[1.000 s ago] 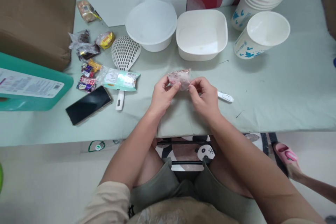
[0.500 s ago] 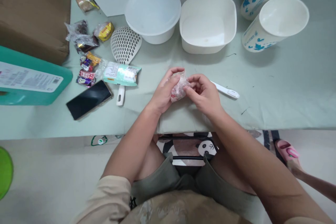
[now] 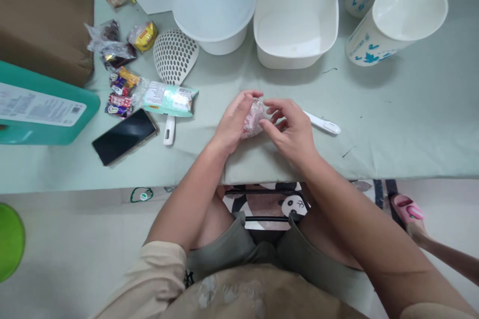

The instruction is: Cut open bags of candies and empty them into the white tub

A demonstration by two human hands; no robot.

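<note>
A small clear plastic packet (image 3: pixel 254 117) with pink-red and white showing through sits in my left hand (image 3: pixel 232 122), whose thumb and fingers close round it. What exactly is inside cannot be made out. Close by on the right, my right hand (image 3: pixel 290 127) has its thumb and fingers apart, the tips near the packet's edge, and nothing shows between them. Partly behind that hand lies a white handle-like object (image 3: pixel 325 124) on the pale green tablecloth (image 3: pixel 404 144).
Behind my hands stand a lidded white tub (image 3: pixel 215 5), a white rectangular bowl (image 3: pixel 295 25) and paper cups (image 3: pixel 396 25). To the left lie a perforated skimmer (image 3: pixel 175 55), a mint snack packet (image 3: pixel 168 98), wrapped snacks (image 3: pixel 121 92), a phone (image 3: pixel 125 137) and a green jug (image 3: pixel 45 104).
My right fingers have come off the packet and spread apart. My left hand keeps its hold. The whole view has shifted slightly.
</note>
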